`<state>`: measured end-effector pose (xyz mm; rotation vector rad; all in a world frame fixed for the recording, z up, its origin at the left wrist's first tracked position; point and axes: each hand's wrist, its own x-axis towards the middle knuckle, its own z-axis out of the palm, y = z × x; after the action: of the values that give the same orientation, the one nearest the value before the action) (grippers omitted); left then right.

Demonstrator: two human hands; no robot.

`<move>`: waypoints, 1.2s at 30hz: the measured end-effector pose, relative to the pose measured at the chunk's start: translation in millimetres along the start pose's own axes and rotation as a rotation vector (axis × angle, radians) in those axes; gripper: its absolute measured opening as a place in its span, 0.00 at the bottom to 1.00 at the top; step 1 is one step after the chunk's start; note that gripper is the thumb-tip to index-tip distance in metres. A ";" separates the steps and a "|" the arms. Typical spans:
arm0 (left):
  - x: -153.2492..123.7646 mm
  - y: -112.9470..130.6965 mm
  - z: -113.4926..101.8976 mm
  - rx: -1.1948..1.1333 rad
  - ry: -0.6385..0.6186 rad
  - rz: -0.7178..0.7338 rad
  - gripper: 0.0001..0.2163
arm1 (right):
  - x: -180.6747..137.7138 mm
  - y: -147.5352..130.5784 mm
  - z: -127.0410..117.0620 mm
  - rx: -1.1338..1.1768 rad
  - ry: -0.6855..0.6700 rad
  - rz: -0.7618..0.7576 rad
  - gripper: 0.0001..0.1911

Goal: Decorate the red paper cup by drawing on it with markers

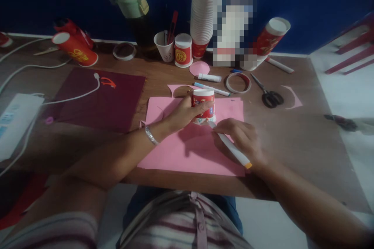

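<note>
A red printed paper cup [203,105] stands upside down on a stack of pink paper [187,151]. My left hand [189,111] is closed around the cup's side, thumb across its front. In my right hand [241,138] is a white marker [235,151] with an orange end, held slantwise. Its pale tip reaches the cup's lower rim, where the white band carries small coloured marks. Whether the tip touches the cup is hard to tell. A pink paper offcut [175,89] lies behind the cup.
Behind stand a tall stack of white cups [201,11], an upside-down red cup [183,52] and a pen cup [163,46]. Scissors [270,97] and a tape roll [238,82] lie to the right. A power strip [20,120] with cables and a dark red sheet [99,105] are at left.
</note>
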<state>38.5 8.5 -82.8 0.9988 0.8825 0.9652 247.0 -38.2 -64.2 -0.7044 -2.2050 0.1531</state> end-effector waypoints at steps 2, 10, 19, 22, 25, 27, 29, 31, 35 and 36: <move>0.5 -1.1 -0.3 -0.018 -0.003 -0.001 0.24 | 0.5 0.5 -0.1 0.001 0.010 -0.021 0.12; 0.2 -2.0 -0.7 -0.037 0.014 -0.017 0.25 | 1.8 1.0 0.0 -0.008 0.025 -0.058 0.12; -1.0 3.5 0.1 0.092 0.025 0.002 0.25 | 0.4 1.6 0.1 0.002 0.000 -0.032 0.11; -2.2 6.2 1.0 0.103 0.021 0.000 0.24 | 0.9 1.4 -0.6 0.000 -0.012 -0.032 0.10; -3.6 9.8 2.9 0.112 0.036 0.001 0.23 | 0.3 1.5 -0.4 0.010 -0.013 -0.026 0.11; -3.9 11.2 3.7 0.122 0.032 -0.007 0.23 | -0.4 2.0 0.2 0.016 -0.005 -0.024 0.11; -3.2 10.1 3.4 0.125 0.023 -0.009 0.23 | -0.9 2.9 1.1 0.020 -0.006 -0.021 0.11; -1.8 6.2 1.8 0.114 0.017 -0.007 0.24 | -1.3 3.8 2.3 0.019 -0.007 -0.017 0.10; 0.9 -3.6 -2.5 0.068 0.004 -0.020 0.24 | -1.9 3.8 3.9 0.008 0.018 -0.010 0.10; 1.3 -5.1 -3.1 0.061 0.003 -0.017 0.24 | -1.9 3.4 4.0 0.007 0.020 -0.006 0.10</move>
<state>37.2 9.3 -88.7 1.0407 0.9262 0.9302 246.6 -35.9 -69.2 -0.6930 -2.1864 0.1496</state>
